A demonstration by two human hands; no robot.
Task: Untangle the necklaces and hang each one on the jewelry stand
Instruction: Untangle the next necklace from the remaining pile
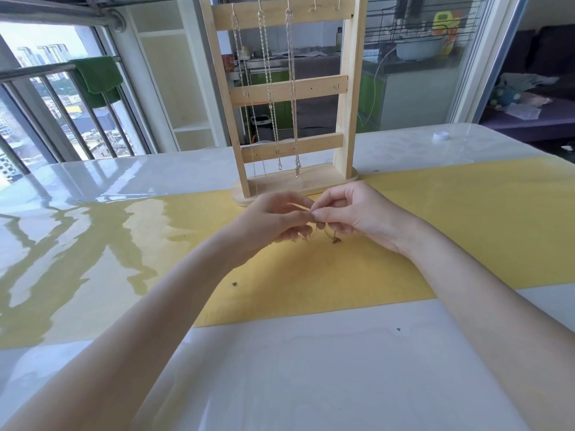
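Right in front of the jewelry stand (289,98), both hands meet over the yellow tabletop (466,219). Left hand (273,222) and right hand (351,213) each pinch a thin gold necklace (329,234), which dangles just below the fingertips. Three silver chains (267,73) hang on the stand's top hooks.

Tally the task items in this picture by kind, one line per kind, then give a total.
Silver chain necklaces hanging on the stand: 3
Thin gold necklace pinched between both hands: 1
Pale wooden jewelry stand: 1
Total: 5
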